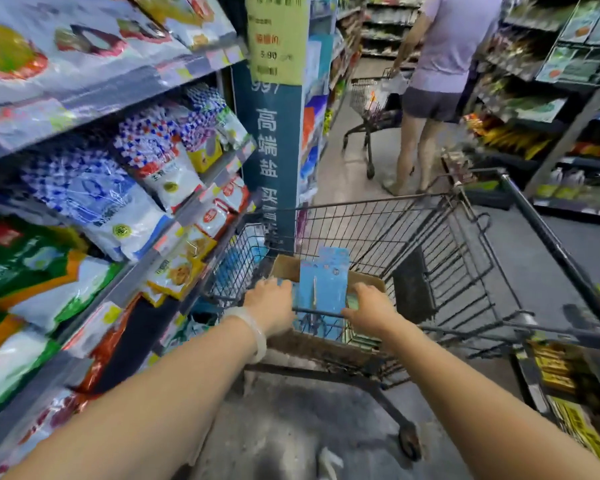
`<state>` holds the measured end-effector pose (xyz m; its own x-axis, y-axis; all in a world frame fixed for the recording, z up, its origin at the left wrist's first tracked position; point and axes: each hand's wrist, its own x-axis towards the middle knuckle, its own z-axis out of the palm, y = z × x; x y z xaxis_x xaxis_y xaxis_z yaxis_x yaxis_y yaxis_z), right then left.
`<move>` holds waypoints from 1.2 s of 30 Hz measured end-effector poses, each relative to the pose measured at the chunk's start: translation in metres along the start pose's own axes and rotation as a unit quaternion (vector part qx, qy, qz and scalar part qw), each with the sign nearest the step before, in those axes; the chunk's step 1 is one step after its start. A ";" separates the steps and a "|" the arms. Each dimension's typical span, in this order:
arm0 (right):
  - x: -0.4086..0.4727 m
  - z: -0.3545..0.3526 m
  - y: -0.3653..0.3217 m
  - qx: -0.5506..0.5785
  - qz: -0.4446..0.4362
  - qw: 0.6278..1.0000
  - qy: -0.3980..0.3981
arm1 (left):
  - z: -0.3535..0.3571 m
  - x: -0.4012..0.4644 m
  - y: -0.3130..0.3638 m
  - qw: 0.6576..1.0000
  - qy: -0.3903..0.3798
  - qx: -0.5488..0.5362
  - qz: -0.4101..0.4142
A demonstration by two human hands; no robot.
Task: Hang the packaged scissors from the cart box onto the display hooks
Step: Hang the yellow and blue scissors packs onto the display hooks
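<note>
A blue scissors package (pixel 324 282) is held upright over the cardboard box (pixel 284 266) that sits in the wire shopping cart (pixel 430 237). The left hand (pixel 269 304) is placed against the package's left edge with fingers curled around it, and the right hand (pixel 369 306) is wrapped around its lower right corner; the exact finger spread is blurred. The package's long axis is seen running vertically, its top end raised above the box rim. More blue packages (pixel 312 323) are seen lying in the box below. On the teal pillar sign (pixel 267 147) the characters 高端盐 can be read, and "5.90" is printed on the yellow-green price card (pixel 274 39) above it.
</note>
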<state>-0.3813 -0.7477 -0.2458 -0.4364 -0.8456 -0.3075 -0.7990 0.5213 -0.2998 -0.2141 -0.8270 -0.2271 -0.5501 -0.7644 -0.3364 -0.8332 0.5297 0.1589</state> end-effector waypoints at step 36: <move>0.346 0.151 0.059 0.417 0.211 0.879 -0.099 | 0.140 0.351 -0.044 0.882 -0.235 -0.357 -0.197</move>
<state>-0.5173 -0.9921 -0.5065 -0.4747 -0.5639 -0.6758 0.0328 0.7560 -0.6538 -0.3627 -1.0677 -0.4819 -0.2663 -0.5122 -0.8165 -0.8696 -0.2378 0.4328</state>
